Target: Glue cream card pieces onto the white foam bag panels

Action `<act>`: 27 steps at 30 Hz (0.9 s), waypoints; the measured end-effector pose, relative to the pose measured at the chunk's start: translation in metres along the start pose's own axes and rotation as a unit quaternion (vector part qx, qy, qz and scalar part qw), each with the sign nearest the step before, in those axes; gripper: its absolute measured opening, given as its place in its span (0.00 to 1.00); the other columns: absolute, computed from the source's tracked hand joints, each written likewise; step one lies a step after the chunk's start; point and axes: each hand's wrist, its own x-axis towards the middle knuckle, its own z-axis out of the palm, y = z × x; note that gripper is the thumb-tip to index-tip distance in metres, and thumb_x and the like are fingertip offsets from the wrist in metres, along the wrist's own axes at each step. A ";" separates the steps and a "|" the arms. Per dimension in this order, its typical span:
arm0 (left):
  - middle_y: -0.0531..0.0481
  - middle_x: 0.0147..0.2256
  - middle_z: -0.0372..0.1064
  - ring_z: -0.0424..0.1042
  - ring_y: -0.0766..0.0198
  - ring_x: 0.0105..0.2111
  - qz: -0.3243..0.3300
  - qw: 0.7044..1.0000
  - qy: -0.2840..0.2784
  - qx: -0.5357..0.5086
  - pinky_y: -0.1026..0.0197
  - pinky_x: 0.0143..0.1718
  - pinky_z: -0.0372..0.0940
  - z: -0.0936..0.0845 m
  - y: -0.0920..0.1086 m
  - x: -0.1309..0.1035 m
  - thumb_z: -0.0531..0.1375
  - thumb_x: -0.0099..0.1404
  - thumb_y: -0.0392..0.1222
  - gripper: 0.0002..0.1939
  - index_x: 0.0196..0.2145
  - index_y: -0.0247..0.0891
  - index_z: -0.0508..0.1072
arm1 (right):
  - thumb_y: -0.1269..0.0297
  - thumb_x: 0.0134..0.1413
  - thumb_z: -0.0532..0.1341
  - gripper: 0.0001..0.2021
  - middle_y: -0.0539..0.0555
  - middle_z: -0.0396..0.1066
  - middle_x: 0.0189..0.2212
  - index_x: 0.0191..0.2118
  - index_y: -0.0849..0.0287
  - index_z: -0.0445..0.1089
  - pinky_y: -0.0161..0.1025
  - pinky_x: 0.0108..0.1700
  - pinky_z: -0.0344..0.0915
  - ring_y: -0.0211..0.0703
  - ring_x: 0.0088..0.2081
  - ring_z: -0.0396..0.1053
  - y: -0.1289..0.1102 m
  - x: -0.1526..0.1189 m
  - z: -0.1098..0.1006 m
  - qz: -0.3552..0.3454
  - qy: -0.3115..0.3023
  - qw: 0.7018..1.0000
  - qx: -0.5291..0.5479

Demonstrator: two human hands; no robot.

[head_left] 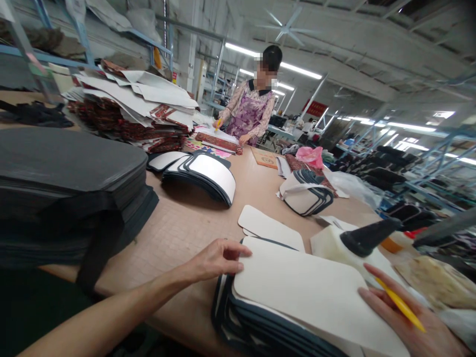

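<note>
A cream rounded-corner board (297, 287) lies on top of a stack of dark-edged panels (267, 322) at the table's front edge. My left hand (223, 258) has its thumb and index finger closed at the board's left corner. At the board's right side is my right hand (416, 312), with a yellow pen (399, 303) held between its fingers and fingertips touching the board's edge. Just behind the stack lie more cream boards (271, 225). A pale bottle with a black cone nozzle (368, 238) rests near my right hand.
A tall dark panel stack (67, 163) with a black strap stands at left. Curved white-topped panels (211, 171) and a tied bundle (305, 193) sit mid-table. Across the table, a person (253, 109) works beside piled red-patterned sheets (134, 109). A brownish wrapped block (439, 280) lies at right.
</note>
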 end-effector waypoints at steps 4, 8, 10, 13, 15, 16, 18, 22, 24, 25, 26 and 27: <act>0.58 0.23 0.59 0.59 0.71 0.24 -0.005 1.000 0.009 0.005 0.67 0.25 0.54 0.002 -0.008 0.002 0.64 0.45 0.37 0.24 0.43 0.31 0.73 | 0.43 0.35 0.65 0.39 0.53 0.74 0.30 0.55 0.53 0.60 0.39 0.30 0.69 0.52 0.34 0.73 0.003 -0.001 0.005 0.007 0.000 1.000 0.029; 0.57 0.23 0.59 0.58 0.70 0.24 -0.006 0.998 0.014 0.058 0.67 0.25 0.53 0.003 -0.005 0.001 0.62 0.47 0.36 0.22 0.43 0.30 0.73 | 0.42 0.34 0.65 0.41 0.52 0.74 0.26 0.55 0.56 0.59 0.39 0.29 0.70 0.50 0.31 0.73 -0.004 -0.003 0.002 0.029 -0.027 0.999 0.026; 0.57 0.22 0.59 0.58 0.70 0.24 -0.007 0.997 0.014 0.075 0.66 0.25 0.53 0.003 -0.002 0.000 0.61 0.47 0.35 0.22 0.43 0.31 0.72 | 0.42 0.35 0.64 0.39 0.53 0.74 0.26 0.54 0.56 0.60 0.39 0.25 0.69 0.50 0.28 0.72 -0.007 -0.006 -0.001 0.032 -0.024 0.999 0.006; 0.57 0.23 0.59 0.58 0.70 0.24 -0.014 0.997 0.001 0.071 0.66 0.25 0.53 0.001 0.002 0.001 0.62 0.47 0.36 0.22 0.43 0.31 0.72 | 0.45 0.36 0.65 0.35 0.53 0.74 0.27 0.52 0.56 0.62 0.38 0.22 0.67 0.48 0.25 0.71 -0.010 -0.015 -0.001 0.021 -0.017 1.000 -0.003; 0.57 0.24 0.59 0.59 0.70 0.25 -0.020 0.998 -0.013 0.058 0.67 0.25 0.54 -0.001 0.003 0.003 0.62 0.46 0.38 0.23 0.43 0.31 0.72 | 0.48 0.37 0.65 0.33 0.51 0.73 0.26 0.51 0.56 0.62 0.38 0.22 0.66 0.44 0.23 0.69 -0.010 -0.023 0.003 -0.016 -0.006 1.000 -0.002; 0.57 0.24 0.59 0.59 0.69 0.25 -0.026 0.998 -0.020 0.056 0.67 0.25 0.54 -0.002 0.002 0.004 0.63 0.46 0.39 0.24 0.43 0.31 0.71 | 0.49 0.38 0.64 0.31 0.50 0.71 0.25 0.51 0.56 0.62 0.37 0.21 0.65 0.42 0.21 0.67 -0.010 -0.027 0.006 -0.043 -0.002 0.999 0.000; 0.57 0.25 0.59 0.59 0.70 0.24 -0.046 0.996 -0.027 0.065 0.68 0.23 0.53 -0.006 0.000 0.007 0.62 0.48 0.42 0.25 0.45 0.33 0.70 | 0.50 0.42 0.62 0.28 0.47 0.67 0.23 0.50 0.57 0.62 0.36 0.20 0.62 0.39 0.19 0.63 -0.010 -0.032 0.014 -0.093 0.011 0.996 0.004; 0.57 0.23 0.58 0.58 0.69 0.21 -0.083 0.991 -0.033 0.100 0.68 0.18 0.50 -0.015 -0.006 0.016 0.62 0.49 0.49 0.29 0.48 0.34 0.68 | 0.54 0.47 0.59 0.22 0.47 0.64 0.21 0.48 0.61 0.63 0.35 0.20 0.60 0.37 0.20 0.61 -0.007 -0.032 0.024 -0.132 0.011 0.991 0.008; 0.56 0.23 0.58 0.59 0.68 0.21 -0.083 0.990 -0.029 0.108 0.68 0.18 0.51 -0.016 -0.005 0.017 0.62 0.49 0.50 0.30 0.48 0.36 0.69 | 0.56 0.48 0.59 0.20 0.48 0.65 0.23 0.47 0.61 0.64 0.35 0.23 0.62 0.38 0.21 0.62 -0.004 -0.030 0.025 -0.149 0.009 0.989 0.014; 0.56 0.23 0.58 0.60 0.68 0.22 -0.079 0.991 -0.021 0.109 0.68 0.18 0.52 -0.016 -0.004 0.016 0.62 0.49 0.51 0.29 0.48 0.37 0.69 | 0.57 0.48 0.59 0.20 0.48 0.66 0.23 0.47 0.60 0.64 0.35 0.24 0.62 0.38 0.22 0.63 -0.002 -0.030 0.025 -0.156 0.008 0.988 0.020; 0.55 0.23 0.59 0.60 0.68 0.22 -0.073 0.991 -0.011 0.108 0.68 0.18 0.53 -0.015 -0.002 0.015 0.62 0.50 0.51 0.27 0.47 0.38 0.70 | 0.57 0.48 0.59 0.20 0.49 0.66 0.23 0.47 0.60 0.65 0.36 0.24 0.63 0.39 0.23 0.64 0.000 -0.029 0.026 -0.158 0.008 0.987 0.026; 0.55 0.24 0.59 0.60 0.68 0.22 -0.067 0.992 -0.002 0.106 0.68 0.19 0.54 -0.014 0.000 0.013 0.62 0.50 0.51 0.26 0.47 0.39 0.71 | 0.57 0.48 0.59 0.20 0.49 0.67 0.24 0.47 0.60 0.65 0.36 0.24 0.63 0.39 0.23 0.64 0.002 -0.028 0.027 -0.158 0.011 0.987 0.032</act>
